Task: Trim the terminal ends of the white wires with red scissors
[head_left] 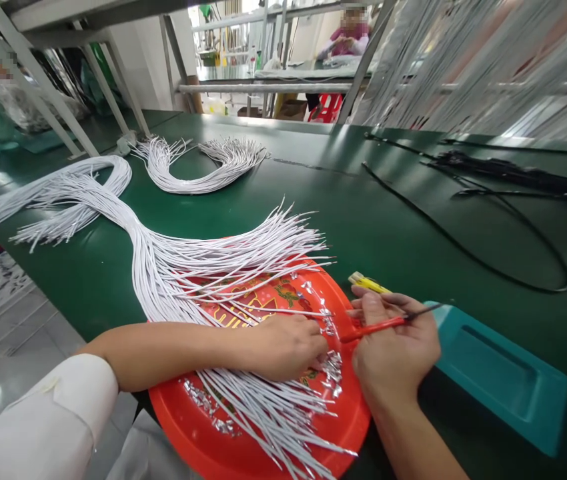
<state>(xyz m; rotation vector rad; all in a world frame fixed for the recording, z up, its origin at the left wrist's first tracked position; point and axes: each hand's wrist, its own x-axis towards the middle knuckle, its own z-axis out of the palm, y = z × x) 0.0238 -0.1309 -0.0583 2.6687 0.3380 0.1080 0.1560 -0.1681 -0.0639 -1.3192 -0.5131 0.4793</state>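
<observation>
My left hand (291, 345) reaches across the round red tray (176, 427), its fingers curled together above small silvery metal pieces (332, 373). What those fingers pinch, if anything, is hidden. Beyond the tray's right rim, my right hand (397, 350) is closed around a red-handled tool (376, 328) with a thin dark end pointing right. Long bundles of white wires (173, 267) drape over the tray, loose ends fanned toward the right. One strand runs toward the gap between my hands. A yellow-handled object (369, 283) lies just behind my right fingers.
A teal shallow tray (538, 393) sits to the right on the green table (323, 193). More white wire bundles (198, 180) lie at the back left. Black cable (503, 207) curves across the right. Behind are metal rails, hanging white strands (428, 60) and a seated person (346, 43).
</observation>
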